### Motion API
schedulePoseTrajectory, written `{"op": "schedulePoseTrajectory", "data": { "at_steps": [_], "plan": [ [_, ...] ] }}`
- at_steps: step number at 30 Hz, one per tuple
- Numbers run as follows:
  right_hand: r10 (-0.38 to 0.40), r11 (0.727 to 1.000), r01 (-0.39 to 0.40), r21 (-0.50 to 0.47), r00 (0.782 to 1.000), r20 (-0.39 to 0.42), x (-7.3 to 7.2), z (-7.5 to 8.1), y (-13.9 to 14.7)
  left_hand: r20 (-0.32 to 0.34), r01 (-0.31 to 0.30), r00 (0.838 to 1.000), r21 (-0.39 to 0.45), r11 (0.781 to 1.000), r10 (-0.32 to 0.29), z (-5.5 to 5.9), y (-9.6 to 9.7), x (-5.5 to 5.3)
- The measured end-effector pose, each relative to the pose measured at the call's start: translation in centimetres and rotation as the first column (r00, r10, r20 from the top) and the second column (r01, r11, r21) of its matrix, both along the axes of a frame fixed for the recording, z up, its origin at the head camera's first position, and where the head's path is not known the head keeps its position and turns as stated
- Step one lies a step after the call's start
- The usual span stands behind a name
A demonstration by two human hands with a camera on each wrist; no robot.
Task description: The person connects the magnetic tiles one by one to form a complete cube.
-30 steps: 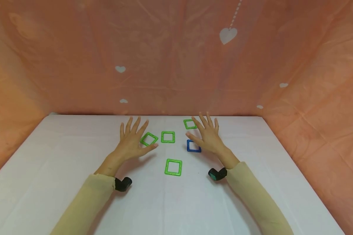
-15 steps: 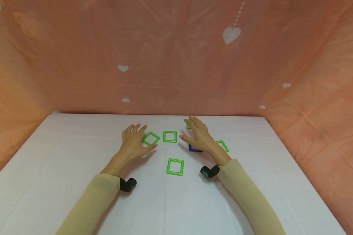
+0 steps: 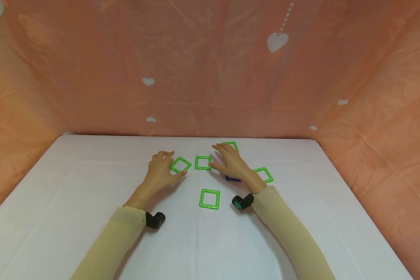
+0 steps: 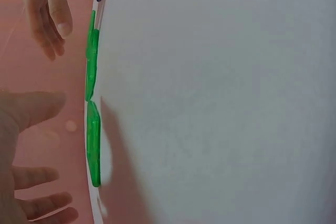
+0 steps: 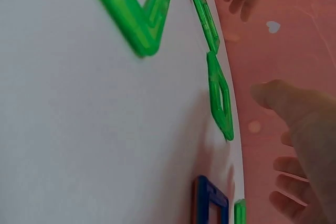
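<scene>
My left hand [image 3: 161, 171] hovers beside a diamond-turned green square plastic frame [image 3: 186, 161], thumb and fingers spread on either side of it with nothing held. In the left wrist view, that green frame [image 4: 93, 142] appears nearly edge-on, apart from the fingers. My right hand [image 3: 231, 163] is held above the table, fingers loosely bent and holding nothing. Its thumb tip overlaps the right side of another green square frame [image 3: 203, 157] in the head view. Under the right palm lies a blue square frame [image 3: 233, 179], mostly hidden; the right wrist view shows this blue frame [image 5: 201, 200] more fully.
Nearer to me lies a green frame [image 3: 209, 207] on the white tabletop [image 3: 196, 249]. Another green frame [image 3: 269, 174] is partly behind the right wrist, and one more green frame [image 3: 236, 146] sits at the back by the right fingers. An orange-pink curtain [image 3: 196, 77] surrounds the table.
My right hand has moved left and lowered slightly, uncovering the green frame to its right and covering more of the blue one. Fingers on both hands have gone from widely spread to more bent.
</scene>
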State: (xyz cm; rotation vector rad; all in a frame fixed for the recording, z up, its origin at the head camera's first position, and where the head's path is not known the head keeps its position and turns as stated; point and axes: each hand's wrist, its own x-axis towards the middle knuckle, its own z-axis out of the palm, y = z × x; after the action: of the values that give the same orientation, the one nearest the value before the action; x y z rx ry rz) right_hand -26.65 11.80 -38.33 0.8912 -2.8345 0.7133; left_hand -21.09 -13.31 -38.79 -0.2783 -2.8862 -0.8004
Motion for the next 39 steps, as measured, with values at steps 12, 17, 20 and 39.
{"op": "schedulePoseTrajectory", "data": {
  "at_steps": [12, 17, 20, 39],
  "plan": [
    [0.042, 0.998, -0.047, 0.043, 0.993, 0.109, -0.9, -0.3, -1.5, 0.031, -0.010, 0.999, 0.055, 0.998, 0.009, -0.5, 0.2, -0.3],
    [0.063, 0.995, -0.074, 0.064, 0.986, 0.151, -1.1, -0.3, -2.3, 0.046, -0.023, 0.999, 0.059, 0.998, 0.020, -0.5, 0.4, -0.4],
    [0.072, 0.992, -0.086, 0.096, 0.987, 0.142, -1.1, -0.4, -2.7, 0.044, -0.016, 0.999, 0.055, 0.998, 0.014, -0.6, 0.5, -0.4],
    [0.031, 0.991, -0.044, 0.124, 0.995, 0.097, -0.7, -0.5, -3.1, 0.122, -0.037, 0.992, 0.056, 0.998, 0.030, -0.7, 0.9, -0.7]
  ]
}}
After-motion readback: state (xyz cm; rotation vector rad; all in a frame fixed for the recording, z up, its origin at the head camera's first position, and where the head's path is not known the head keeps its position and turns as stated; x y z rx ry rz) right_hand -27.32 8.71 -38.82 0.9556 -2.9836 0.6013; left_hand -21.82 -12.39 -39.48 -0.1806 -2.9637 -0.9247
